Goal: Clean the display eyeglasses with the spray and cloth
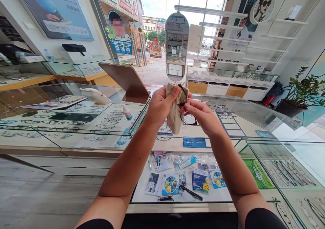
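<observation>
Both of my hands are raised over the glass display counter. My left hand (162, 102) is closed on a beige cleaning cloth (174, 122), the thumb pressing it against one side of a pair of eyeglasses (195, 122). The cloth covers that side and its lower end hangs loose. My right hand (200, 115) pinches the dark, round-rimmed frame near its middle. The other lens shows just below the right fingers. Some of the left fingers are hidden behind the cloth.
Below my arms, an open section holds packets, leaflets and a black pen (190, 192). On the counter to the left stand a small white bottle (127, 112), a white device (95, 96) and a tilted brown-backed mirror or panel (124, 80). Glass cases (286, 154) are at the right.
</observation>
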Tool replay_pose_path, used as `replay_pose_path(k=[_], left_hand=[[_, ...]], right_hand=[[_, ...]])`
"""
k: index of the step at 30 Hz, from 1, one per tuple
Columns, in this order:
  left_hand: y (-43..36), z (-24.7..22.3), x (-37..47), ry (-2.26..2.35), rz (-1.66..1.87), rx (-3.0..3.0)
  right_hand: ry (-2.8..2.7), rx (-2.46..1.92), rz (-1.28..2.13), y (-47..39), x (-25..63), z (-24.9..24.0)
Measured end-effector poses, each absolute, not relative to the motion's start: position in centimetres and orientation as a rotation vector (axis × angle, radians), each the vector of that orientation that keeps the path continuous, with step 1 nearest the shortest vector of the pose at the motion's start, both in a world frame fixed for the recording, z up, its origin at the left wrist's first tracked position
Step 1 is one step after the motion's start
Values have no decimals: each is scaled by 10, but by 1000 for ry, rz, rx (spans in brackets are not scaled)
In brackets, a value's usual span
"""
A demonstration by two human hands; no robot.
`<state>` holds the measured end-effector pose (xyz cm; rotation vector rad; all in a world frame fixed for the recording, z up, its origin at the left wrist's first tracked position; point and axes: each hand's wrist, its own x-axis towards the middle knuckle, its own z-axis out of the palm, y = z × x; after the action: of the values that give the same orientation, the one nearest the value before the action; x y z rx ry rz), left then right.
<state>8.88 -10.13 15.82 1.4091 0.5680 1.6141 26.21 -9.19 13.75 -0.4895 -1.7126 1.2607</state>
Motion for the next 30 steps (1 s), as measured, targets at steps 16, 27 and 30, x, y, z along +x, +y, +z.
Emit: replay_pose_path(k=[16, 27, 30], left_hand=[[-98, 155, 97, 569, 1644, 1318], [-94, 153, 94, 615, 1610, 1324], [-93, 152, 94, 598, 1589, 1337]], right_hand=[[-1748, -482, 1255, -88, 264, 137], [-1648, -540, 1312, -78, 264, 129], [-1640, -576, 1310, -78, 264, 129]])
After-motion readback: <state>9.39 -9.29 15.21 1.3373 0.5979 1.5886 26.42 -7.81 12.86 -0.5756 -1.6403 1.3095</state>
